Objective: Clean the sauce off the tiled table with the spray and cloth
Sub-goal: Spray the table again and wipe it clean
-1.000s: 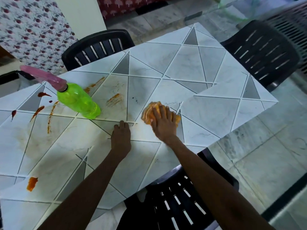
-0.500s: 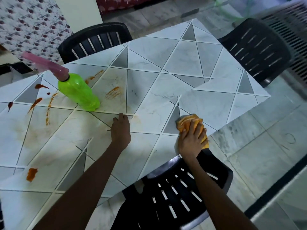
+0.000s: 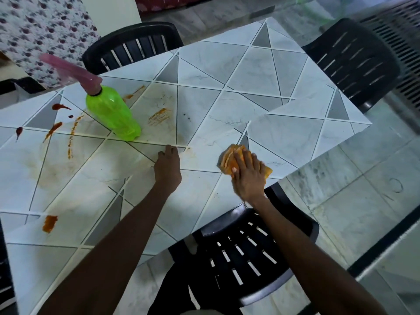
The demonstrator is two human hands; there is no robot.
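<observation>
The spray bottle point(image 3: 112, 114) stands on the table point(image 3: 284, 133), left of centre and toward the far side. From here its long axis leans from its base, nearer me, up and away to the left. The pink trigger head point(image 3: 68, 70) points on toward the far left corner. The body is see-through bright green plastic. I cannot tell whether there is liquid inside.

The cloth point(image 3: 228, 159) is orange, crumpled into a pad, and lies close to the near right edge of the table. The right hand point(image 3: 248, 176) lies flat on top of it, fingers straight and slightly spread, pressing it down. The left hand point(image 3: 167, 169) holds nothing. It rests on the tiles just left of the cloth with bent fingers, its tips at a pale grout line.

The sauce is mostly on the left half. There are dark red drops point(image 3: 60, 107) and a long orange streak point(image 3: 71, 142) left of the bottle. A scraped orange smear point(image 3: 159, 117) sits just right of it, and an orange patch point(image 3: 49, 223) lies near the near left edge.

Black slatted chairs stand around the table: one point(image 3: 245, 251) at the near side, one point(image 3: 134, 46) beyond the bottle and one point(image 3: 354, 62) at the right.
</observation>
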